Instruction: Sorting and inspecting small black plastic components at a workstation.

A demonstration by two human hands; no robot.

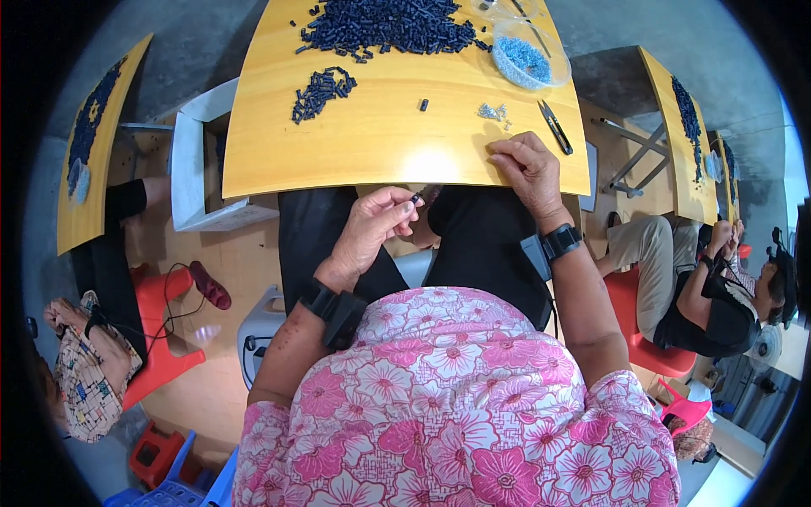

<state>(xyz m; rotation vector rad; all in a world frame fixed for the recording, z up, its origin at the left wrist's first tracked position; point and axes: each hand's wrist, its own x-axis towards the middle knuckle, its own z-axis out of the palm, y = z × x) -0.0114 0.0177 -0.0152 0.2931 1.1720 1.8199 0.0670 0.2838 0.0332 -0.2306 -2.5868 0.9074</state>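
My left hand (372, 226) is just off the table's near edge, above my lap. Its thumb and fingers pinch a small black cylindrical piece (416, 198). My right hand (532, 171) rests at the table's near right, fingers curled and thumb against the fingertips; whatever they pinch is too small to make out. Just beyond it lies a little cluster of clear tiny parts (492, 111). A lone black piece (423, 105) lies on the tabletop between a small group of black pieces (319, 93) and that cluster.
The yellow table (279, 160) bears a large heap of black pieces (389, 25) at the back. A clear bowl (559, 72) with tiny bluish parts stands back right, with black thread snips (555, 127) nearer. Co-workers sit at tables on both sides; a white box (190, 182) stands left.
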